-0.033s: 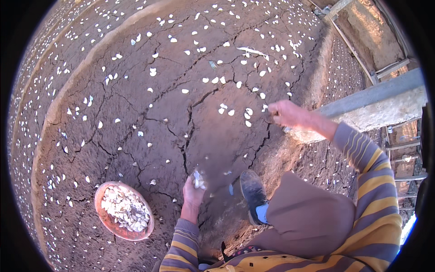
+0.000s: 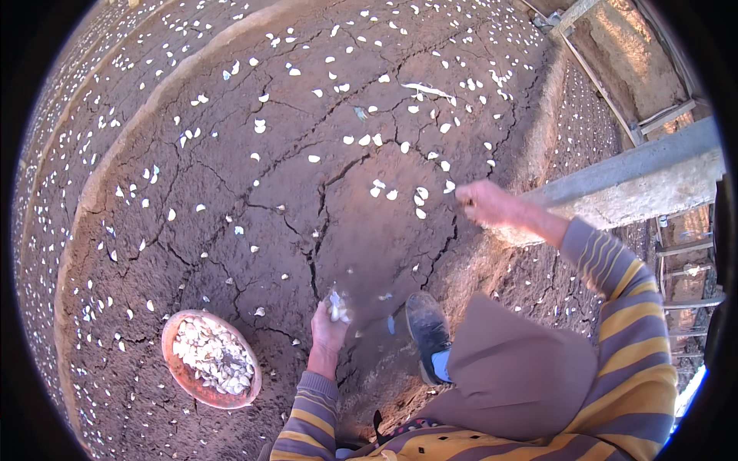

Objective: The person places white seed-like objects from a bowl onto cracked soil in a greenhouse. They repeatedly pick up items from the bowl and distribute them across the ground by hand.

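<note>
Mid-planting: your left hand [image 2: 329,329] cups garlic cloves [image 2: 336,306]; right hand [image 2: 481,203], pinched shut at 2 o'clock, contents unclear. Press next clove into cracked soil [image 2: 254,192].

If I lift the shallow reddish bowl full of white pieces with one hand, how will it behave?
The bowl is heaped with white pieces, so it is probably fairly heavy. Being shallow and full, it may spill if tilted. It looks like clay, so perhaps stiff but breakable.

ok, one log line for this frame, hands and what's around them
left hand: holds white cloves | right hand: stretched over cracked soil, contents unclear | bowl of cloves left of left hand
</note>
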Motion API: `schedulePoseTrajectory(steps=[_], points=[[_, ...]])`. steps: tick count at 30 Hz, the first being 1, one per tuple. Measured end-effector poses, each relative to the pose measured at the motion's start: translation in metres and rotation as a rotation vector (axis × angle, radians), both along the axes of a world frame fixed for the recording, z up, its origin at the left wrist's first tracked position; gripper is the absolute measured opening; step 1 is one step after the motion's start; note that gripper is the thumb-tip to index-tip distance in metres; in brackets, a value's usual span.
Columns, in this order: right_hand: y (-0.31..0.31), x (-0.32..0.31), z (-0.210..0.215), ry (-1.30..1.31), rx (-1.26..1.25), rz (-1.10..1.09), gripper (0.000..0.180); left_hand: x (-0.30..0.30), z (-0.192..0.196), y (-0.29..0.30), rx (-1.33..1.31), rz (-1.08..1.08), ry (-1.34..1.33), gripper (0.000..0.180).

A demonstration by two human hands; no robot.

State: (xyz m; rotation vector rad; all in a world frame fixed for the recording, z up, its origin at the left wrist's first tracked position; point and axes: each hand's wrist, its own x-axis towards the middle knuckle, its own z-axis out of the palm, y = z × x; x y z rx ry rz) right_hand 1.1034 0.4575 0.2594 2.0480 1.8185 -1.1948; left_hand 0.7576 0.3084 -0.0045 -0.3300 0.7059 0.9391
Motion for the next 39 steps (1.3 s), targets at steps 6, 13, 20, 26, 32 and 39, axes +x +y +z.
schedulePoseTrajectory(steps=[6,13,20,26,32,39], points=[[-0.052,0.093,-0.198,-0.113,0.38,-0.066,0.013,0.039,0.051,0.007,0.059,-0.108,0.162,0.032],[-0.01,0.044,-0.27,-0.294,0.431,-0.185,0.032,0.024,0.067,-0.011,-0.055,-0.156,0.419,0.036],[-0.013,0.054,-0.282,-0.246,0.423,-0.156,0.026,0.03,0.063,-0.016,-0.041,-0.111,0.385,0.032],[-0.032,0.002,-0.296,0.499,0.159,-0.337,0.017,0.042,0.056,-0.015,-0.034,-0.093,0.344,0.031],[-0.03,-0.019,-0.294,0.363,0.286,-0.1,0.014,0.048,0.067,-0.009,-0.077,-0.087,0.369,0.031],[-0.031,-0.041,-0.294,0.094,0.449,0.18,0.016,0.044,0.05,-0.022,-0.062,-0.087,0.337,0.033]])
